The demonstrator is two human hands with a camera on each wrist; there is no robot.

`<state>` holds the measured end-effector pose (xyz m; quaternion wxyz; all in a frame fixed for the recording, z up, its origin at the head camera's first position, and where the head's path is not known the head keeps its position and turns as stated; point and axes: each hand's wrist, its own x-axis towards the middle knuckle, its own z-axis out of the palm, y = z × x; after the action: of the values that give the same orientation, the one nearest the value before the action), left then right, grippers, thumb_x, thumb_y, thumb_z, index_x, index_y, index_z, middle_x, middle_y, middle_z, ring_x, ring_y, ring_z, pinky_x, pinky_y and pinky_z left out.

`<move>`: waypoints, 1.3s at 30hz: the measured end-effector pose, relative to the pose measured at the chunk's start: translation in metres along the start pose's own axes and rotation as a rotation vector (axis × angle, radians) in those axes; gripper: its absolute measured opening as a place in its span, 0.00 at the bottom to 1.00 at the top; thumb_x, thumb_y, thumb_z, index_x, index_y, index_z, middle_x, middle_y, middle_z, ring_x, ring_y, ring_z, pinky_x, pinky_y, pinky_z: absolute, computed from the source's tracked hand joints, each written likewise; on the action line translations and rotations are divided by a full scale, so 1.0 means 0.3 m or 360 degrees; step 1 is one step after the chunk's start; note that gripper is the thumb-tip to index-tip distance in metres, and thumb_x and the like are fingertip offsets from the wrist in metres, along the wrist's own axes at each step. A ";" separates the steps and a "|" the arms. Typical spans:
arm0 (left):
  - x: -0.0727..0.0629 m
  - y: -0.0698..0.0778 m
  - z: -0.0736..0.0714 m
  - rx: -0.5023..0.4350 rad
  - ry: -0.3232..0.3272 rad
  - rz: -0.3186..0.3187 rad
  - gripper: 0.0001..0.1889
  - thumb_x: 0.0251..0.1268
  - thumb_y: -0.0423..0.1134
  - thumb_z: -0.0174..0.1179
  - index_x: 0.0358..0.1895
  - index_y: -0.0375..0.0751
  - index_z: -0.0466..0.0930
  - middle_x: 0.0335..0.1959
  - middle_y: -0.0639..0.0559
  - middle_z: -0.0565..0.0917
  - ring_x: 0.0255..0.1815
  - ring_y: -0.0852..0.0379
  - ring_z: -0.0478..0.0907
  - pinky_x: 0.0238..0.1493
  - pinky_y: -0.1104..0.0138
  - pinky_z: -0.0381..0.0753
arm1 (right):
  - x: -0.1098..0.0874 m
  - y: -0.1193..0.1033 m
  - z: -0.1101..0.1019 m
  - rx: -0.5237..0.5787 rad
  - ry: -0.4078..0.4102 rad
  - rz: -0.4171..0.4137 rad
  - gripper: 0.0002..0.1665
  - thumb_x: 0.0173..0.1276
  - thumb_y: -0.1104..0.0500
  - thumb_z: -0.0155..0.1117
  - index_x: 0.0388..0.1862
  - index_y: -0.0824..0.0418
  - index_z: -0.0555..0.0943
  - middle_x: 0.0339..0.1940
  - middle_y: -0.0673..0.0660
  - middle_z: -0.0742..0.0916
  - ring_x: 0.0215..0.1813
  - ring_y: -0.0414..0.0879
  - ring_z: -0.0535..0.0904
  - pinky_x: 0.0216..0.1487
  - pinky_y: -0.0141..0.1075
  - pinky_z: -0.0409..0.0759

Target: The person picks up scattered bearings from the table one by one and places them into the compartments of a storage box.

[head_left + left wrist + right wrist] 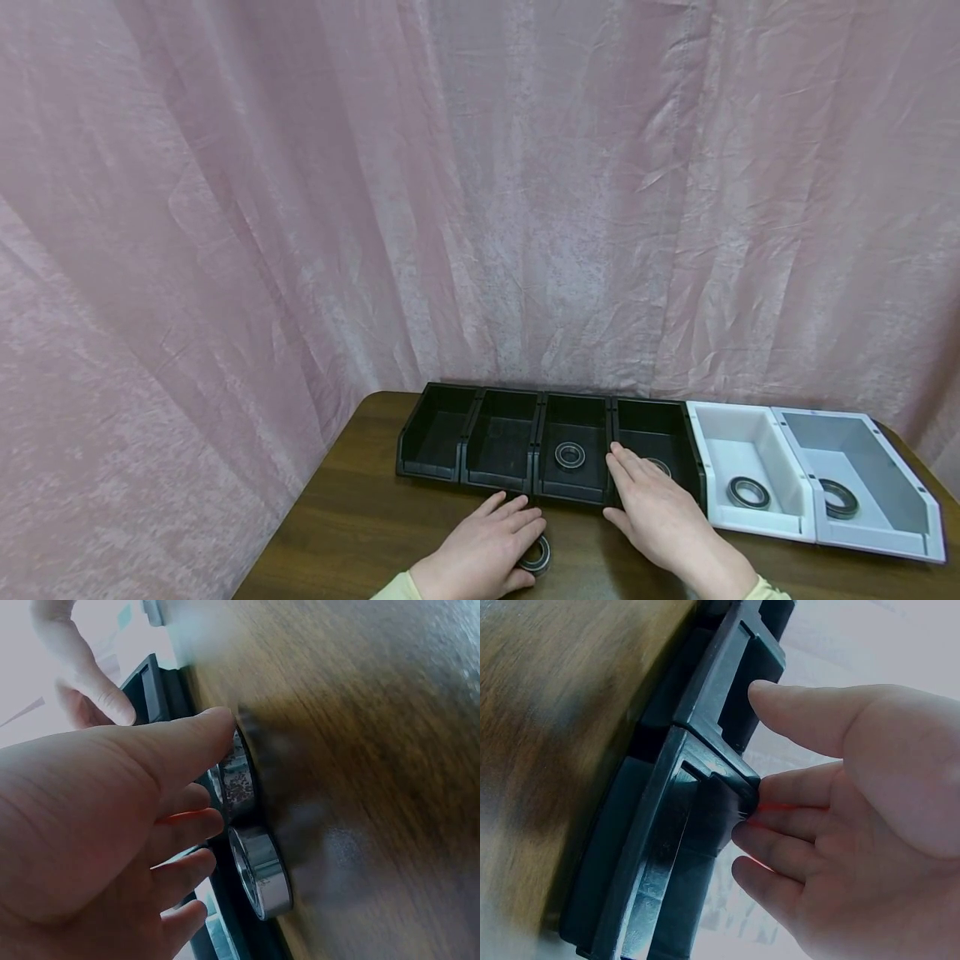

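Note:
My left hand (486,547) hovers low over the table with its fingers slightly bent and spread. Its thumb tip meets the edge of a metal ball bearing (535,555), which lies flat on the wood. In the left wrist view, a second bearing (261,874) lies against the first, below the fingers; the head view hides it beneath the hand. My right hand (662,515) reaches over the front of the fourth black bin (654,419), fingers nearly straight and holding nothing. A bearing (659,467) inside that bin is partly covered by the hand.
Black bins stand in a row along the table's back edge; the third holds a bearing (570,455). Right of them, a white bin (738,450) and a pale grey bin (862,450) each contain one bearing. A pink curtain (525,208) hangs behind.

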<state>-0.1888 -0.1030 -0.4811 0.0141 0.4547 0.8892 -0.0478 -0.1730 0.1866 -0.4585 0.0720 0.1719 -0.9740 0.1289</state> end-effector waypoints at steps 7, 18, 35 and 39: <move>-0.002 0.001 0.007 0.0057 0.0011 0.0011 0.34 0.75 0.60 0.71 0.77 0.50 0.79 0.76 0.57 0.80 0.81 0.53 0.72 0.80 0.50 0.71 | 0.001 -0.001 -0.001 -0.0001 -0.0018 0.0011 0.44 0.72 0.50 0.81 0.76 0.74 0.76 0.81 0.71 0.76 0.80 0.66 0.74 0.77 0.62 0.73; -0.001 0.000 0.011 0.0039 -0.0013 -0.0017 0.31 0.76 0.58 0.71 0.75 0.51 0.81 0.75 0.57 0.81 0.81 0.53 0.73 0.80 0.50 0.71 | 0.001 -0.001 -0.001 0.0000 -0.0029 0.0019 0.45 0.72 0.50 0.81 0.77 0.74 0.76 0.81 0.71 0.75 0.81 0.66 0.73 0.77 0.62 0.72; 0.006 -0.012 0.034 -0.0036 0.0011 -0.0035 0.28 0.76 0.59 0.71 0.71 0.51 0.83 0.74 0.57 0.82 0.81 0.54 0.72 0.81 0.50 0.69 | 0.001 0.000 -0.001 0.0004 -0.0028 0.0010 0.44 0.72 0.50 0.81 0.77 0.74 0.76 0.81 0.72 0.75 0.80 0.67 0.73 0.78 0.62 0.72; 0.008 -0.009 0.032 -0.0059 -0.0003 -0.0052 0.28 0.75 0.59 0.72 0.71 0.51 0.83 0.74 0.57 0.82 0.81 0.54 0.72 0.82 0.51 0.68 | 0.000 0.000 -0.001 0.0004 -0.0018 0.0004 0.44 0.72 0.51 0.81 0.77 0.74 0.76 0.81 0.72 0.76 0.80 0.67 0.73 0.78 0.62 0.72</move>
<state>-0.1926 -0.1038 -0.4907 0.0226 0.4397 0.8973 -0.0318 -0.1729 0.1866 -0.4583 0.0660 0.1715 -0.9744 0.1293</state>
